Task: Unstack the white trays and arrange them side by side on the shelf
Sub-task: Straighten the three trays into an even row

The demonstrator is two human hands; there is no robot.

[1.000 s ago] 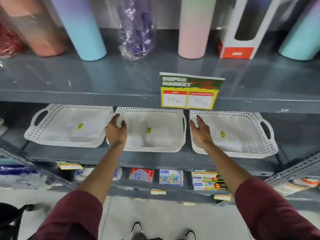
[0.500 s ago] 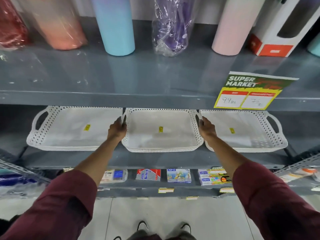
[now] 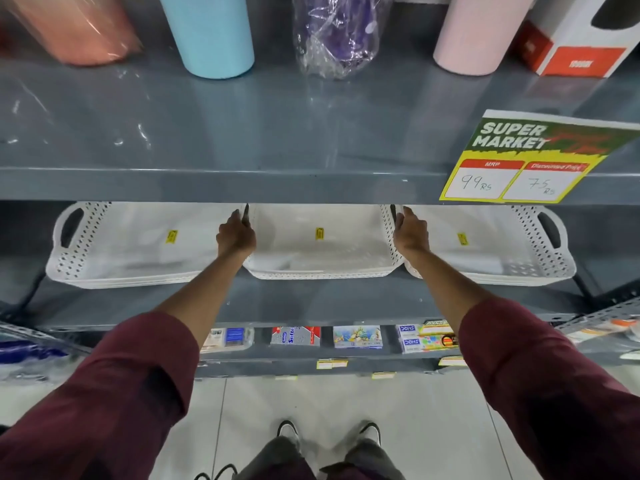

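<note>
Three white perforated trays stand side by side on the grey middle shelf point(image 3: 311, 303): a left tray point(image 3: 114, 258), a middle tray point(image 3: 322, 258) and a right tray point(image 3: 512, 261). Each carries a small yellow sticker. My left hand point(image 3: 235, 235) grips the middle tray's left handle, my right hand point(image 3: 410, 233) its right handle. The middle tray sits level, its rims close to both neighbours. The trays' far edges are hidden by the shelf above.
The upper shelf point(image 3: 277, 181) overhangs the trays and holds tall tumblers, a plastic-wrapped purple item and a red-and-white box. A price sign point(image 3: 519, 161) hangs at its right front edge. Small boxed goods line the lower shelf point(image 3: 329, 337). My shoes show on the white floor.
Both hands have pushed the middle tray deeper onto the shelf and straightened it. The view has shifted left, so the price sign now sits at the far right.
</note>
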